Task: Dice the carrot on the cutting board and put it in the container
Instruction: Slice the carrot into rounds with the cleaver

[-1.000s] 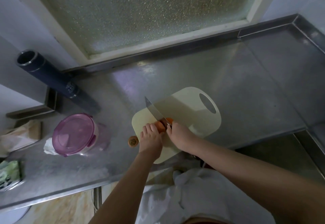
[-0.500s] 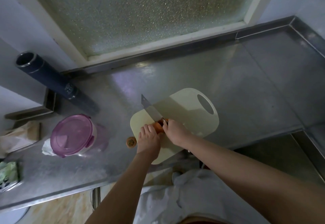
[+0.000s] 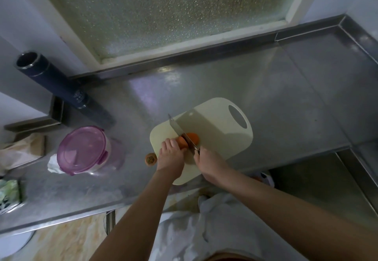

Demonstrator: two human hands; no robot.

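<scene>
Head view, looking down. A cream plastic cutting board with an oval handle hole (image 3: pixel 216 123) lies at an angle on the stainless-steel counter (image 3: pixel 276 97). Its near corner is close to the counter's front edge. Bare steel runs behind it to the raised back rim and to its right as far as the step down.

To the left, a carrot stub (image 3: pixel 151 159) lies on the counter just beside the board's edge. Further left, well apart, stands the round container with a translucent purple lid (image 3: pixel 81 150) (lid on).

The orange carrot (image 3: pixel 194 137) lies on the board's near-left part. The left hand (image 3: pixel 170 158) is arched, with its curled fingertips holding down the carrot's left portion. The right hand (image 3: pixel 208 162) is wrapped around the handle of a broad steel knife (image 3: pixel 179 130). The blade crosses the carrot, with orange showing on both sides.
</scene>
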